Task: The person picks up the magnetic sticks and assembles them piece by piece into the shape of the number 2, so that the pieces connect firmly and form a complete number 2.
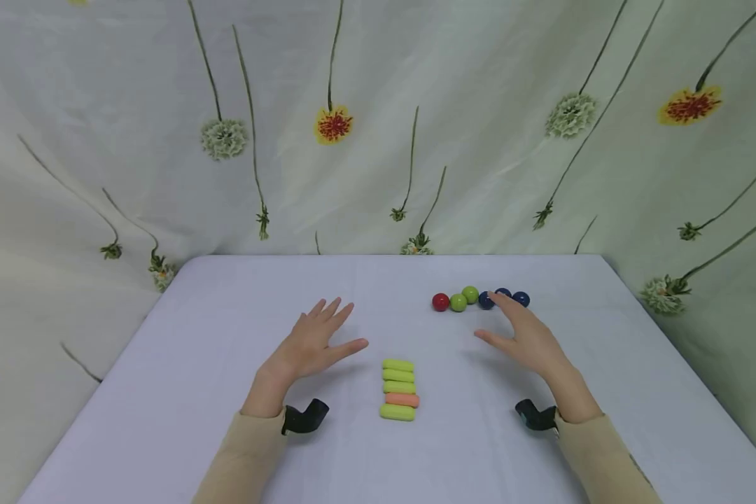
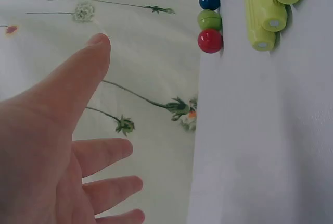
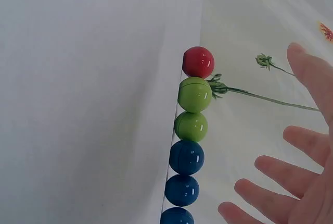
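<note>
My left hand (image 1: 313, 343) hovers over the white table with its fingers spread, to the left of a short column of rods. Lime-green rods (image 1: 398, 376) and one orange rod (image 1: 402, 400) lie side by side there; in the left wrist view the green rods (image 2: 262, 39) have silvery dots on their ends. On the other side, my right hand (image 1: 532, 339) is held up, fingers extended and holding nothing. Its fingertips overlap the glossy balls in the head view: one red ball (image 1: 440, 302), two green balls (image 1: 458, 302) and three dark blue balls (image 1: 521, 299).
A white cloth covers the table (image 1: 183, 364). Behind it hangs a pale curtain (image 1: 479, 140) printed with flowers. Black wrist cameras are strapped at both wrists, the left camera (image 1: 306, 416) and the right camera (image 1: 534, 416), over beige sleeves.
</note>
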The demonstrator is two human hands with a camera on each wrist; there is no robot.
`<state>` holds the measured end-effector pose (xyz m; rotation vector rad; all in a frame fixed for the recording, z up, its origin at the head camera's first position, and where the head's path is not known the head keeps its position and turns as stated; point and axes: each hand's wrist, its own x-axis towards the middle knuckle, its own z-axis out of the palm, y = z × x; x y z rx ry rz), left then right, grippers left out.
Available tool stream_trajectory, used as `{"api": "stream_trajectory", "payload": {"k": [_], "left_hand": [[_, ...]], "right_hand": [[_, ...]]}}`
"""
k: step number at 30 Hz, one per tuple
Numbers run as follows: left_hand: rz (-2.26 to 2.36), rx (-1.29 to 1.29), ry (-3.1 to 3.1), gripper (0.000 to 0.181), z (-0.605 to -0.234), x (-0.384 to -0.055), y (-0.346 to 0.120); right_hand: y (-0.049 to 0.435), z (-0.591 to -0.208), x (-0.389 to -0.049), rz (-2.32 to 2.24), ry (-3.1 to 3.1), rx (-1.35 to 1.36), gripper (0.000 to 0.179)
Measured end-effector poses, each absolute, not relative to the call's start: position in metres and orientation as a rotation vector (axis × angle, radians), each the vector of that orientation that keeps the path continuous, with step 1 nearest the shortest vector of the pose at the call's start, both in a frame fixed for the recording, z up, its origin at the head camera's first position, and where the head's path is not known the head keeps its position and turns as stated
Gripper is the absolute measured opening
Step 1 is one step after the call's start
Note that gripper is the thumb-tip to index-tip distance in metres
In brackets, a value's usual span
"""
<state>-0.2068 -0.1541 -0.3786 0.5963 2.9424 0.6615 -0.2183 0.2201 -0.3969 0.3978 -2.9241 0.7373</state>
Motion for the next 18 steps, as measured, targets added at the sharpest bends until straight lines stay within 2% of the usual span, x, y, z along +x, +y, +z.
{"api": "stream_trajectory", "payload": {"k": [9, 18], "left_hand": [[0.928, 0.556, 2.766, 0.082, -0.382, -0.217, -0.144], [1.2, 0.602, 2.638, 0.06, -0.391, -0.229, -0.132]], "right_hand": [[0.234, -0.397, -0.229, 0.923, -2.857, 0.252, 0.069], [0.25, -0.404, -0.244, 1.119, -2.758, 0.158, 0.06]]}}
